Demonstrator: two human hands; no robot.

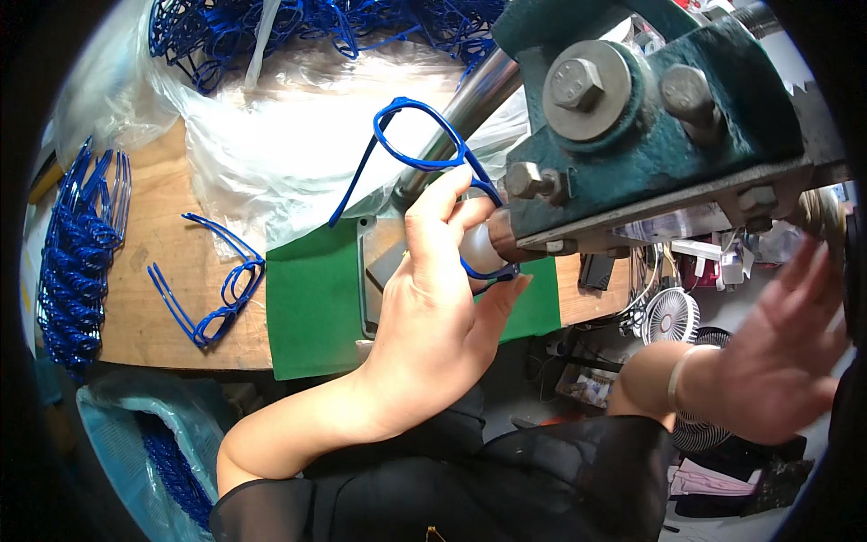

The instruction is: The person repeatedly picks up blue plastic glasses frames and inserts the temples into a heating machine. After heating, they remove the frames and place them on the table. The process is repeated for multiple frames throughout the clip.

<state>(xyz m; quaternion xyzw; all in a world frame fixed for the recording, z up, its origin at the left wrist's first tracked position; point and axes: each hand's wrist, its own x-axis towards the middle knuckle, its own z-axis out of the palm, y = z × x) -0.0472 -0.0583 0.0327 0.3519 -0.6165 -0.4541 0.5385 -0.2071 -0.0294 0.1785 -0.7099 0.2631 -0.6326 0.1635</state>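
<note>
My left hand [433, 307] grips a blue eyeglass frame [435, 165] under the head of a dark green press [659, 172]. One rim and both temples stick out beyond my fingers. The other rim sits around or against a whitish rounded piece [480, 250] below the press head, partly hidden by my hand. My right hand [768, 352] is raised at the far right, fingers stretched and somewhat blurred, near the right side of the press. I see nothing held in it. Another blue eyeglass frame [232, 303] lies on the wooden table [153, 334], left of my left hand.
A green mat [307, 312] lies under the press's metal base. Stacked blue frames [77, 271] stand at the table's left edge. More frames [307, 18] pile on clear plastic [307, 163] at the back. A lined blue basket [108, 452] is below left; a small fan [671, 316] stands right.
</note>
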